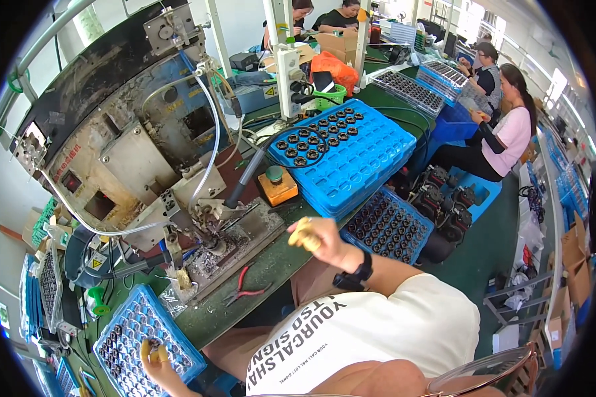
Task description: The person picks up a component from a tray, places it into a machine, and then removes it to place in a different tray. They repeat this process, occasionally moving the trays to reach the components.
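- Your left hand point(157, 366): fingers bent over dark parts point(114, 345) in lower-left blue tray point(183, 336); grip, can't tell.
- Your right hand point(319, 239): fingers curled, near orange button box point(280, 192); anything held, can't tell.

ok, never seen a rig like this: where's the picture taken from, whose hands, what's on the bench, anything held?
It's one fisheye view from a camera on a person's head, looking down; the lens bends straight edges. No robot: those are the person's own left hand, at a blue tray with dark round parts, and raised right hand. Both wear yellow finger covers. The green bench carries a worn machine, red-handled pliers, an orange button box and stacked blue trays. Whether either hand holds anything, I can't tell.
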Demonstrator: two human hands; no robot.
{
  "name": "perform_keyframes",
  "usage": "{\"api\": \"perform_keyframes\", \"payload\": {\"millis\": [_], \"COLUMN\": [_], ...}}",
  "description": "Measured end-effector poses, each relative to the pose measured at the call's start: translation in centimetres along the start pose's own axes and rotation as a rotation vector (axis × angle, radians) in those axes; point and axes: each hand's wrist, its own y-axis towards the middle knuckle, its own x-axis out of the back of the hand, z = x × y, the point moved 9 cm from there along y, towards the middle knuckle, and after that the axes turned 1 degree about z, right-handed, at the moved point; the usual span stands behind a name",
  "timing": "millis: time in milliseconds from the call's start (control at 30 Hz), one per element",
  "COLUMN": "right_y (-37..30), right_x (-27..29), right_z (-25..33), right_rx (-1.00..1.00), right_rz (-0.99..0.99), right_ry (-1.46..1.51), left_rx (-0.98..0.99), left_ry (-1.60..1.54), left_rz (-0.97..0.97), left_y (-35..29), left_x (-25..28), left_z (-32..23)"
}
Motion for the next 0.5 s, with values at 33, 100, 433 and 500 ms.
{"api": "perform_keyframes", "payload": {"millis": [33,100,433,500], "right_y": [-0.3,-0.8,-2.9,-2.8], "right_x": [-1.0,-3.8,-7.0,-7.5], "right_z": [0.1,-0.2,-3.1,-3.0], "right_rx": [-0.048,-0.198,-0.517,-0.509], "right_rz": [0.017,0.116,0.202,0.239], "right_ry": [0.049,0.181,0.332,0.331], "left_rx": [0.021,-0.064,-0.036,-0.043], "left_ry": [-0.096,-0.166,-0.194,-0.181], "left_rz": [0.012,-0.011,0.018,-0.013], "left_y": [0.5,-0.5,-1.6,-1.6], "left_x": [0.6,-1.4,-3.4,-3.4], "left_z": [2.0,0.3,0.1,-0.3]}}
